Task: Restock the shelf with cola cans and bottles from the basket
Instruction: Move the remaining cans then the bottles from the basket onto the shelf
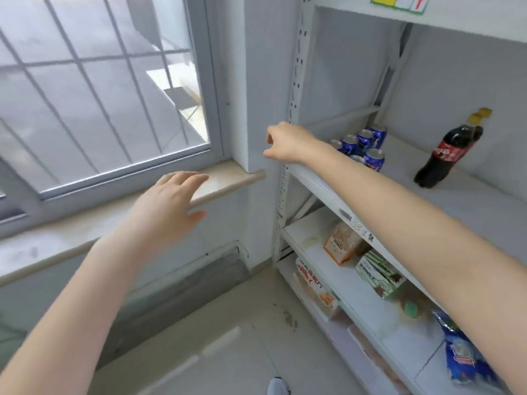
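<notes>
Several blue cola cans point(362, 146) stand in a cluster at the left end of a white shelf board point(467, 201). Two dark cola bottles point(447, 155) with yellow caps and red labels stand further right on the same board. My right hand point(288, 143) hangs in front of the shelf's left upright, just left of the cans, fingers loosely curled and holding nothing. My left hand point(168, 201) hovers over the window sill with fingers spread and empty. No basket is in view.
A perforated shelf upright point(293, 89) runs down beside a wall pillar. Lower shelves hold snack packets point(342, 243), a green-white box point(379, 275) and a blue bag point(462, 354). A barred window point(94, 89) and stone sill point(228, 178) fill the left. Tiled floor lies below.
</notes>
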